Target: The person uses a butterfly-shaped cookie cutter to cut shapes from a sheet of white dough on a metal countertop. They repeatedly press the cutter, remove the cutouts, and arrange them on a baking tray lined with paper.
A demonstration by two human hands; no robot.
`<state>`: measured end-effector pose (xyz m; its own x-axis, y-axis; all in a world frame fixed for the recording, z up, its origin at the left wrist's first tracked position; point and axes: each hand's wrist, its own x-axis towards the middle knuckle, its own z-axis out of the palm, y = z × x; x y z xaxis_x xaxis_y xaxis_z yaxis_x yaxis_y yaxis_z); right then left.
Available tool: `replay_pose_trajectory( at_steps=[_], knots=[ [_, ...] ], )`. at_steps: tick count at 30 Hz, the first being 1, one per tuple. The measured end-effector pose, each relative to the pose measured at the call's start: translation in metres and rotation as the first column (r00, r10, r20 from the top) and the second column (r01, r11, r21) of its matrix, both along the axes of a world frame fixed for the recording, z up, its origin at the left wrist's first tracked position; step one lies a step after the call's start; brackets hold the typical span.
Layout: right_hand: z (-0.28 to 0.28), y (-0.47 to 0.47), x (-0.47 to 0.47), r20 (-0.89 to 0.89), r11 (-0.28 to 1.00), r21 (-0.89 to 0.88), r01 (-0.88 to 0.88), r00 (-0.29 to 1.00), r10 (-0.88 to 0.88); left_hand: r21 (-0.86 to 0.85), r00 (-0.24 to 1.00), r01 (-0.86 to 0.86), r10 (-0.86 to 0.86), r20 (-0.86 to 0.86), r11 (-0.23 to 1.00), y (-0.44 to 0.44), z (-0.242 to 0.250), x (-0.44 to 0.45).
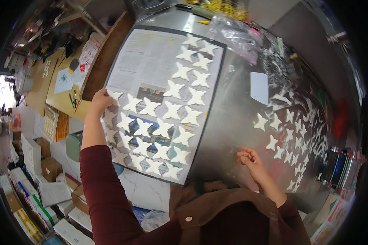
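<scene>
My left hand [102,99] is at the left edge of a board covered with newspaper [132,61]. Its fingertips grip one end of a white star-shaped dough piece [116,97]. Several more such pieces [172,110] lie flat in rows down the right side and across the near half of the newspaper. Over the bare steel tabletop [227,122], my right hand [250,159] hovers with bent, slightly parted fingers and nothing visible in them. To its right, loose dough stars [272,142] are spread on the steel.
A white flat scraper [259,88] lies beyond the loose stars, near smears of white powder [276,61]. Clear plastic film [236,36] is bunched at the back. A roller device [337,167] stands far right. A brown wooden panel [107,58] rises left of the board.
</scene>
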<state>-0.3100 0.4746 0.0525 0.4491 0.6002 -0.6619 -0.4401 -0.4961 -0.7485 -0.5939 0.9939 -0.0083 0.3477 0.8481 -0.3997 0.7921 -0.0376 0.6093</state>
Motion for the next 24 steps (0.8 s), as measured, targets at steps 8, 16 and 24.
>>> replay_pose_trajectory(
  at_steps=[8, 16, 24],
  knots=[
    [-0.064, -0.221, 0.047, 0.58, 0.816, -0.222, 0.534, 0.745, -0.329, 0.215, 0.964, 0.015, -0.071, 0.256, 0.977, 0.008, -0.017, -0.013],
    [-0.066, -0.377, 0.076, 0.937, 0.55, -0.322, 0.77, 0.341, 0.071, 0.446, 0.912, 0.224, -0.347, 0.217, 0.866, -0.197, 0.042, 0.091],
    [-0.08, -0.395, 0.101, 0.802, 0.451, -0.496, 0.742, 0.591, -0.09, 0.4, 0.793, 0.43, -0.551, 0.261, 0.809, -0.36, 0.07, 0.178]
  ],
)
